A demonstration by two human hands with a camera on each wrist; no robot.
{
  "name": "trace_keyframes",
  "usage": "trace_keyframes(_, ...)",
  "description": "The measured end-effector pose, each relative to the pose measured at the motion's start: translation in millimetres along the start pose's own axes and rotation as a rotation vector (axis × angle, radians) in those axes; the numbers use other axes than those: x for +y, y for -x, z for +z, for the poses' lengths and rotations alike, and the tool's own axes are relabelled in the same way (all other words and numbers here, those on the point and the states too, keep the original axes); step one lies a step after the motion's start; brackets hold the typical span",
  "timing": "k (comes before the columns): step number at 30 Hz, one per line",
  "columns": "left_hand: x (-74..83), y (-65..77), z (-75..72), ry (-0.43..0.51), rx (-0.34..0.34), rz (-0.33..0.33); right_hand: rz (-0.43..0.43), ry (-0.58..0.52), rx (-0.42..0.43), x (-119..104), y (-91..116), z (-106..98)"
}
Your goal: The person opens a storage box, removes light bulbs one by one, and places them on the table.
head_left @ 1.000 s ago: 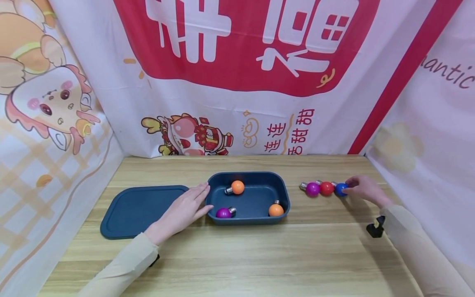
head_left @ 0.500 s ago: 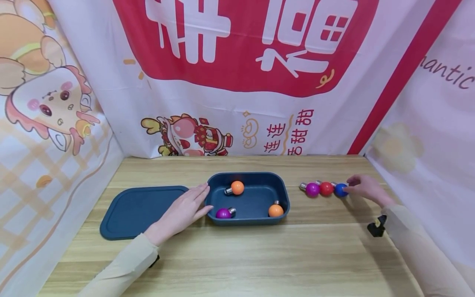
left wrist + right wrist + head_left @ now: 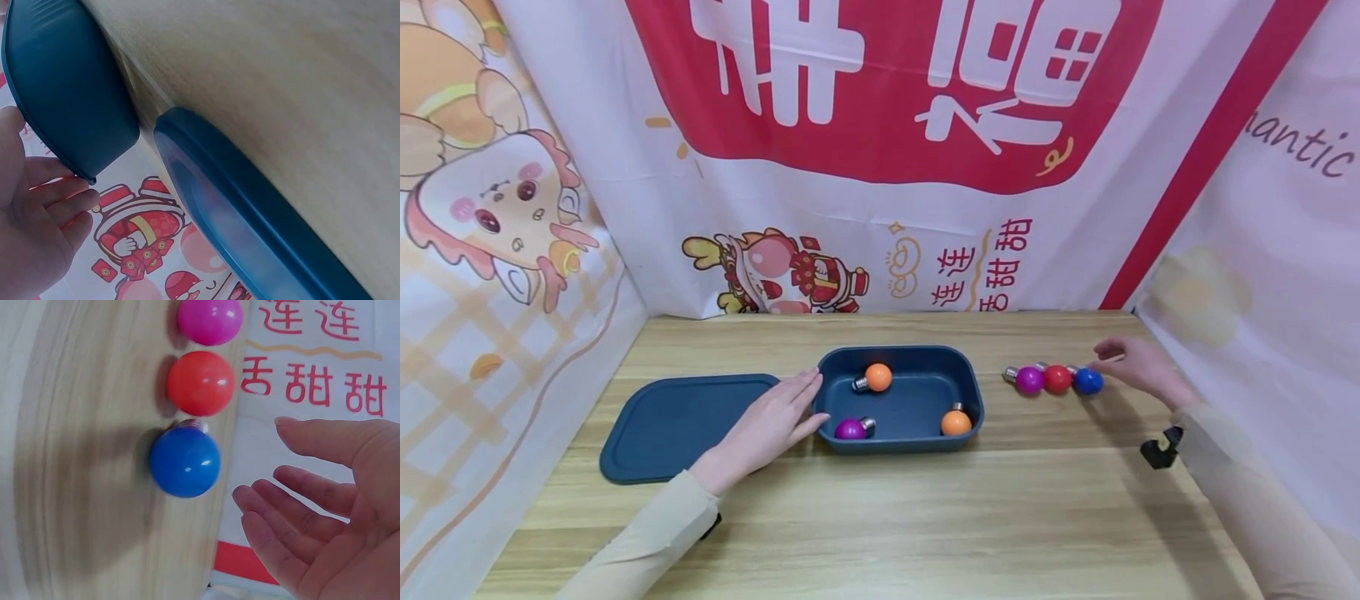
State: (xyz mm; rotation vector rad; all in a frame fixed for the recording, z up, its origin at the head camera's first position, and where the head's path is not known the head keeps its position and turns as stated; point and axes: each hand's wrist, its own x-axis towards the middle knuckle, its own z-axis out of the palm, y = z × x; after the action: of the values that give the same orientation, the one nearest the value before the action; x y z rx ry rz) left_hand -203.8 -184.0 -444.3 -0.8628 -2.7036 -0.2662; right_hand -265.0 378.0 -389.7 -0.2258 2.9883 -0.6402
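Note:
A dark blue rectangular box (image 3: 906, 447) stands mid-table with two orange light bulbs, one (image 3: 879, 377) at the back and one (image 3: 956, 422) at the front right, and a purple light bulb (image 3: 850, 429) at the front left. My left hand (image 3: 771, 421) rests its straight fingers against the box's left rim. To the right, a magenta bulb (image 3: 1029, 381), a red bulb (image 3: 1057, 379) and a blue bulb (image 3: 185, 461) lie in a row, metal bases pointing back. My right hand (image 3: 325, 506) hovers just beyond the blue bulb, fingers loosely bent, holding nothing and apart from it.
A dark blue lid (image 3: 681, 429) lies flat left of the box, partly under my left forearm. Printed cloth walls (image 3: 887, 187) enclose the wooden table (image 3: 917, 525) at the back and both sides.
My right hand has let go of the blue bulb and risen slightly away from it. The blue bulb stays in the row. My left hand keeps its place at the box.

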Motion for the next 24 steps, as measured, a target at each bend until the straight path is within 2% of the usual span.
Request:
trace_keyframes(13,-0.7,-0.1,0.2,-0.007,0.022,0.028,-0.068,0.022,0.014,-38,-5,3)
trace_keyframes(24,-0.1,-0.8,-0.7,-0.004,0.019,0.02,-0.11,0.037,-0.008,-75,-12,8)
